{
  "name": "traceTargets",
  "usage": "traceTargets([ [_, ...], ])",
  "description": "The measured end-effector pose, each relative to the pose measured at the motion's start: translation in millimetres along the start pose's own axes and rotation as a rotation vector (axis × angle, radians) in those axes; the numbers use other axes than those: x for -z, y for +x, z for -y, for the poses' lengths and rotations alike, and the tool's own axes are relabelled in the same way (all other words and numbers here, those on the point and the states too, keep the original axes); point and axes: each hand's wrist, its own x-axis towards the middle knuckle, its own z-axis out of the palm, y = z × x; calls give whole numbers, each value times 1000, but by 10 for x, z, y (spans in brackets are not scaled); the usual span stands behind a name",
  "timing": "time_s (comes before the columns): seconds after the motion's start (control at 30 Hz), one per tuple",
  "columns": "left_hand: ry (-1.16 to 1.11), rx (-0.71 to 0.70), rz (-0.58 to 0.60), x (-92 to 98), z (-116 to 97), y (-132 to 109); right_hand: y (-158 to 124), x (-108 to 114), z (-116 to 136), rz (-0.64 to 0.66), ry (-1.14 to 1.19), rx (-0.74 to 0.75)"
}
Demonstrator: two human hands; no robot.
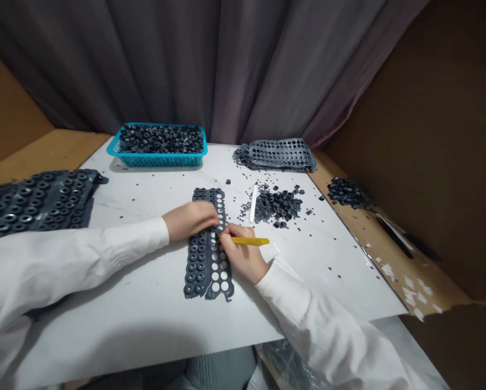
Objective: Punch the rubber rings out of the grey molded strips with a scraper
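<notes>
A dark rubber sheet (196, 265) lies on the white board, with rows of raised rings on its left and round holes along its right. Across its upper part rests my left hand (192, 219), fingers curled and pressed together at the sheet; anything between the fingertips is hidden. My right hand (245, 254) grips a yellow tool (251, 241), its handle pointing right and its tip end at the holes, close beside my left fingertips.
Small black parts fill a blue basket (161, 160) at the back left. Ringed sheets (43, 200) lie left, perforated sheets (281, 154) back right. Near a pile of black parts (281, 206) is a white stick (253, 203). Black tools (395, 235) lie far right.
</notes>
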Motion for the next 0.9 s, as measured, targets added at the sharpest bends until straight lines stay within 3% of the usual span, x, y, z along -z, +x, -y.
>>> traceTargets([
  [0.07,-200,223,-195,144,60,50,0,2,-38,21,54,-23],
  [0.1,-304,313,-225,194,99,65,4,7,-60,33,104,-38],
  [0.2,-554,432,-85,202,198,46,52,36,-126,15,293,-84],
  [0.27,-555,403,8,120,206,-4,114,59,-158,-24,361,-98],
  [0.5,-61,36,146,-71,36,-17,258,58,-200,45,330,-100],
  [0.63,61,-15,246,-95,72,37,245,57,-193,54,305,-91],
  [0.9,238,-57,321,-189,50,98,288,75,-123,76,164,-52],
])
